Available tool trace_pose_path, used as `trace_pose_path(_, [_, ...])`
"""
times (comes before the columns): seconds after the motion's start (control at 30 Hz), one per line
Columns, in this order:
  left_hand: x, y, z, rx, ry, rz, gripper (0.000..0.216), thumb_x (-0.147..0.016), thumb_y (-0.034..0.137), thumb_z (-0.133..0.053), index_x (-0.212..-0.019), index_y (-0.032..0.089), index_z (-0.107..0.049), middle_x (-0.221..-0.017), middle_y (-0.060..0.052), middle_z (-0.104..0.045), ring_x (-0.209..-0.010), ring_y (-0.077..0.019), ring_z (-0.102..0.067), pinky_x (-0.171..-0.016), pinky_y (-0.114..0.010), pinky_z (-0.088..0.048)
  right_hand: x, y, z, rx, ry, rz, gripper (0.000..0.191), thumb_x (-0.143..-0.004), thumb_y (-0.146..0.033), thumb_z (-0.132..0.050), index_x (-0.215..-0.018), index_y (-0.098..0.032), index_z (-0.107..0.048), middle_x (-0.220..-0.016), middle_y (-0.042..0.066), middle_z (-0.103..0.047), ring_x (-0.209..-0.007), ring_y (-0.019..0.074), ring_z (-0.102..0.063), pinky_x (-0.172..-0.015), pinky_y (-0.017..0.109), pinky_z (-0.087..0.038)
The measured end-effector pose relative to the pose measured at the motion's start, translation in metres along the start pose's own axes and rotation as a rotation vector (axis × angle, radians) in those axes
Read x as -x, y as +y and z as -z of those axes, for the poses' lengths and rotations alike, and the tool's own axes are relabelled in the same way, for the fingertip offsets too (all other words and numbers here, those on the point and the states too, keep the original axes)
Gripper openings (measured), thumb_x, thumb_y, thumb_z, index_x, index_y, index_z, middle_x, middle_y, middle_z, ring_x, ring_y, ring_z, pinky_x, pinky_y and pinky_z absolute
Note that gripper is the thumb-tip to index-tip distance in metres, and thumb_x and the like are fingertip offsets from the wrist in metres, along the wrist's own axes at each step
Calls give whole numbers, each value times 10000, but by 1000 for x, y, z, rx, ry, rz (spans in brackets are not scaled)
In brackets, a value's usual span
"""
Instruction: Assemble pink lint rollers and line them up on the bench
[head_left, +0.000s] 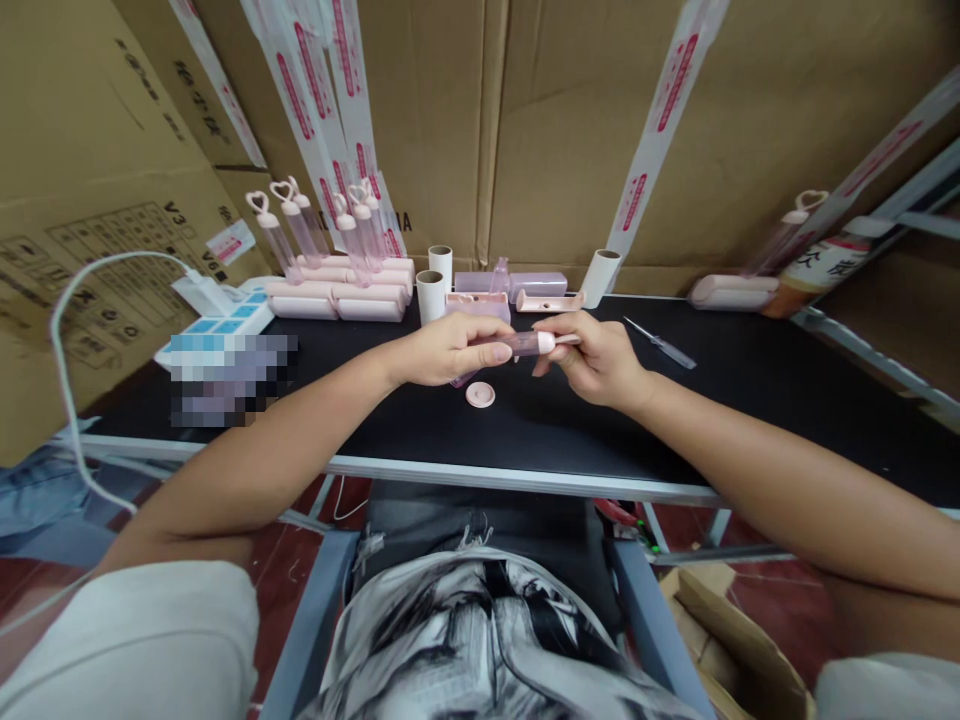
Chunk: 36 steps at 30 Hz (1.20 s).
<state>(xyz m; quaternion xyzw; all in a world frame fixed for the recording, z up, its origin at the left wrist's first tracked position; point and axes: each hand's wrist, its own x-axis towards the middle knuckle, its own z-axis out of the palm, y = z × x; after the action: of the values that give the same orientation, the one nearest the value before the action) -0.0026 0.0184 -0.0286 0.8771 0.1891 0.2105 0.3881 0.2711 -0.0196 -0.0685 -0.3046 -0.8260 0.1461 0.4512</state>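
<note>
A clear pinkish tube with a pale pink cap (529, 344) lies sideways between my hands above the black tabletop. My left hand (454, 348) is closed round the tube's left part, thumb along its near side. Fingers of my right hand (592, 355) pinch the cap end, where a pale pink handle sticks out to the right. Below them on the table lies a small round pink disc (480, 395). Just behind my hands is an open pink half-shell (551, 301). A translucent purple piece, partly hidden, shows under my left hand.
Pink cylinders with heart-topped tubes (337, 290) stand at the back left, and another pink cylinder (735, 292) at the right beside a bottle (832, 265). White cardboard tubes (431, 297) are behind. A screwdriver (660, 343) lies right. A power strip (217, 325) with a cable sits left.
</note>
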Motion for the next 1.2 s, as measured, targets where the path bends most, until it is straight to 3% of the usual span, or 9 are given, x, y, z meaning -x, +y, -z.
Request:
trace_pose_path(0.1, [-3,-7,-2,-192,78,-50,559,-1046,671,-573,-1146,150,-750,-835,-29,-722,-679,-143,-634,-672,-263,-494,-4,-6,-7,-179,18,-210,543,-935,-819,-694,-1102,-303,-679,-767,22,-812,-626,241,-782,-680,394,-641])
trace_pose_path(0.23, [-7,-13,-9,-550,301,-78,357,-1032,500,-635,-1151,197,-781,-1088,-86,-821,-1036,-254,-759,-953,-368,-562,-16,-5,-12,-597,11,-513,645,-798,-834,-831,-962,-268,-571,-727,-6,-781,-451,178,-669,-437,303,-539])
trace_pose_path(0.3, [-8,-10,-13,-563,392,-64,339,-999,437,-702,-1252,219,-763,-1150,-88,-828,-1122,-276,-770,-1045,-410,-560,-21,-5,-6,-665,-20,-602,644,-769,-798,-883,-927,-252,-580,-718,4,-779,-456,169,-668,-415,279,-522])
trace_pose_path(0.4, [-6,-2,-14,-306,495,-62,495,-949,451,-785,-1367,212,-669,-1040,-59,-813,-955,-233,-791,-943,-383,-614,-25,-5,13,-623,-14,-569,589,-773,-738,-920,-957,-243,-660,-772,26,-803,-484,160,-665,-434,284,-531])
trace_pose_path(0.57, [-5,3,-1,53,509,-9,566,-884,632,-835,-1191,187,-666,-926,-42,-753,-665,-155,-715,-605,-288,-581,-26,5,40,-458,6,-487,531,-805,-730,-903,-872,-231,-737,-811,46,-803,-534,153,-660,-483,298,-532])
trace_pose_path(0.77, [-12,-6,-6,203,523,46,541,-814,535,-913,-1134,183,-654,-877,-24,-741,-620,-128,-679,-550,-261,-560,-25,23,50,-184,19,-331,540,-779,-755,-899,-1013,-272,-837,-945,59,-832,-729,226,-714,-675,379,-585])
trace_pose_path(0.93, [-15,-12,-30,186,379,15,400,-845,393,-868,-1113,163,-681,-961,-53,-762,-745,-148,-730,-659,-287,-614,-23,4,53,90,-283,-167,402,-800,-608,-911,-1012,-271,-857,-909,44,-805,-805,236,-689,-782,375,-538])
trace_pose_path(1.07, [-13,-12,-34,-26,275,17,524,-819,403,-904,-1254,172,-723,-1057,-83,-815,-774,-144,-725,-738,-298,-586,-23,5,70,165,-657,-355,308,-811,-553,-859,-917,-266,-824,-801,2,-744,-710,201,-643,-692,337,-476])
trace_pose_path(1.2, [-11,-11,-24,-81,383,7,477,-902,465,-811,-1243,138,-743,-989,-88,-825,-790,-152,-728,-735,-284,-554,-23,25,85,320,-853,-512,246,-755,-461,-845,-856,-246,-782,-779,4,-711,-721,213,-634,-673,334,-438])
